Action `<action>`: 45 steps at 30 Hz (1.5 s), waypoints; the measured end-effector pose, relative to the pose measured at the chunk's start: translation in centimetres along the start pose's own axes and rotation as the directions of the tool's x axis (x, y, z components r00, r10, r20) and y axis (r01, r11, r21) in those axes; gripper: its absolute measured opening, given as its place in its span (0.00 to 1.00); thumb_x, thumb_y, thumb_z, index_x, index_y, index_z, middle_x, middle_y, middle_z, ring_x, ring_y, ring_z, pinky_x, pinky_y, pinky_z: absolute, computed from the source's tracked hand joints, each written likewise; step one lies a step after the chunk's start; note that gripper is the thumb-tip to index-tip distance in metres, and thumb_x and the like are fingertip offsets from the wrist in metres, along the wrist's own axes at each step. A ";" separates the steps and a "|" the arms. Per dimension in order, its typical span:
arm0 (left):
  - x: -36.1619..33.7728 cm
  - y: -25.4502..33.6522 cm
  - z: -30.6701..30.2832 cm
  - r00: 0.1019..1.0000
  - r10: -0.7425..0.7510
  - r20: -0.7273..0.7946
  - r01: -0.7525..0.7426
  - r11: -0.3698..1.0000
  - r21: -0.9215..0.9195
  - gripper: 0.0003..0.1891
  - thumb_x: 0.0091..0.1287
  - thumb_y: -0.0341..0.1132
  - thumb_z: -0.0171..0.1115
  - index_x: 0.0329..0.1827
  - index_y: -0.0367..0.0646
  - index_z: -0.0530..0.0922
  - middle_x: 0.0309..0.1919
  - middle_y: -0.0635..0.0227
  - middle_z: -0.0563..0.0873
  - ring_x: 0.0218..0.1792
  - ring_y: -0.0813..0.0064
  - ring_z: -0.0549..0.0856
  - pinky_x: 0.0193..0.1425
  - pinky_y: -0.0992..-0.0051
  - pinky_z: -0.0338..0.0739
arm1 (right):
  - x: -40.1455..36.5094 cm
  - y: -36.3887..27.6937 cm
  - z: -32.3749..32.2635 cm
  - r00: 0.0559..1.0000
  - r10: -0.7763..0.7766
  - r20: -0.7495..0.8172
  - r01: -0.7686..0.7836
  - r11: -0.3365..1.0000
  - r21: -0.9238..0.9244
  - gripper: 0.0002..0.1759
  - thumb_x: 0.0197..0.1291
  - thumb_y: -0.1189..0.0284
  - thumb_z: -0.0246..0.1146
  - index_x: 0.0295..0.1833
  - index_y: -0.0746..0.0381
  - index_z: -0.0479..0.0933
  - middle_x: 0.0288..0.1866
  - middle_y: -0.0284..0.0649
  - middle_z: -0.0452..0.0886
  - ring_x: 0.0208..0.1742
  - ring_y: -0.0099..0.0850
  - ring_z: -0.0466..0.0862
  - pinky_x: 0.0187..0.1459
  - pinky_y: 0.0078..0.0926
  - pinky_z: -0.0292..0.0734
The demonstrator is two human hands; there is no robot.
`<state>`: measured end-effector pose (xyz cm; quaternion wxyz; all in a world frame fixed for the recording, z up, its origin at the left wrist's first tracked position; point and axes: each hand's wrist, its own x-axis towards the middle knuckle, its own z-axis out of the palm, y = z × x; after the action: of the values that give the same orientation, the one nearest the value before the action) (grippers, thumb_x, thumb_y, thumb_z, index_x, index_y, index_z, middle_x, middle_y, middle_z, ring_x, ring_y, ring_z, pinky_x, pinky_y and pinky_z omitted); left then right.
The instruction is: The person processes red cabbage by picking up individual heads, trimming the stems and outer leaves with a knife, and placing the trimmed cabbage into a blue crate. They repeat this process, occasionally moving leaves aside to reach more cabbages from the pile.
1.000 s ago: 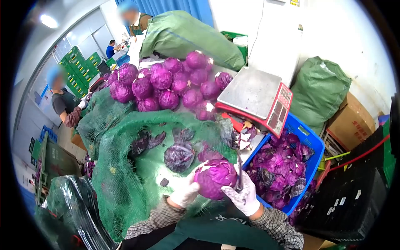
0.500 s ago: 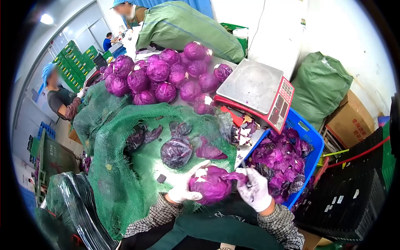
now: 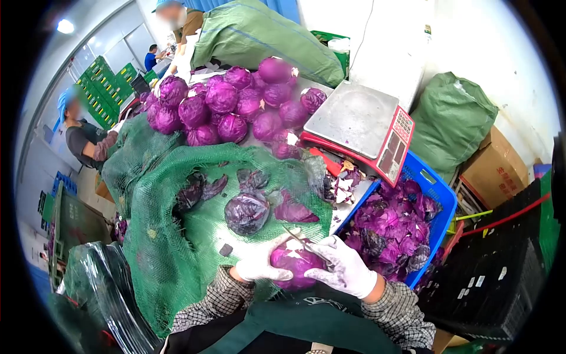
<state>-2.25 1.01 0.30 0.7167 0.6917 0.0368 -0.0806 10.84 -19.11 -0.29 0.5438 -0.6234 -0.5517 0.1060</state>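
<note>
A purple cabbage sits in front of my body in white-gloved hands. My left hand wraps its left side, fingers closed on it. On its right, my right hand grips a small knife, whose thin blade lies over the top of the cabbage; the handle is hidden in the glove. Just beyond rests a darker cabbage on the green mesh sack, beside a loose purple leaf.
A pile of cabbages stands behind the sack, beside a red weighing scale. The blue crate at right holds torn leaves. Black crates stand far right. Two people work at left and back; another sits farther off.
The leaf that my right hand was peeling is gone from it. That hand has moved left onto the cabbage, and the knife blade now lies across its top.
</note>
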 end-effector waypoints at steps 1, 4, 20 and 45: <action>0.0 -1.0 -0.3 1.000 0.013 0.029 -0.011 0.998 -0.062 0.55 0.50 0.40 0.78 0.77 0.34 0.51 0.69 0.55 0.68 0.69 0.67 0.68 0.74 0.69 0.60 | 0.0 0.1 -0.1 0.999 0.004 0.038 -0.005 1.000 0.017 0.26 0.51 0.70 0.75 0.56 0.62 0.76 0.38 0.44 0.78 0.35 0.36 0.80 0.35 0.28 0.77; -0.4 -1.8 -0.6 0.986 -0.097 0.137 0.110 0.990 -0.091 0.55 0.50 0.40 0.78 0.77 0.35 0.51 0.70 0.58 0.68 0.70 0.68 0.67 0.75 0.68 0.59 | 0.5 0.1 -0.7 0.992 -0.005 0.123 0.011 0.999 -0.048 0.21 0.53 0.73 0.73 0.53 0.62 0.78 0.33 0.42 0.77 0.28 0.35 0.79 0.29 0.27 0.75; -0.5 -6.6 0.1 0.934 -0.170 -0.316 -0.181 0.536 -0.824 0.45 0.54 0.60 0.68 0.72 0.46 0.65 0.70 0.56 0.70 0.69 0.52 0.70 0.72 0.44 0.64 | -5.3 2.6 0.3 0.735 0.670 -0.099 -0.478 0.617 0.626 0.17 0.67 0.75 0.60 0.59 0.70 0.71 0.37 0.36 0.82 0.21 0.14 0.74 0.23 0.11 0.70; -1.5 -6.5 3.1 0.875 -0.037 -0.483 -0.380 0.565 -0.733 0.54 0.43 0.53 0.76 0.73 0.41 0.60 0.70 0.53 0.67 0.69 0.53 0.69 0.74 0.51 0.64 | -0.5 -0.9 0.3 0.808 0.587 -0.058 -0.401 0.618 0.676 0.08 0.66 0.77 0.59 0.48 0.69 0.76 0.30 0.32 0.78 0.24 0.16 0.75 0.26 0.14 0.70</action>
<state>-5.03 -2.18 -5.74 0.9272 0.2865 0.1628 0.1782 9.88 -19.52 0.08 0.7401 -0.5388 -0.2065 0.3454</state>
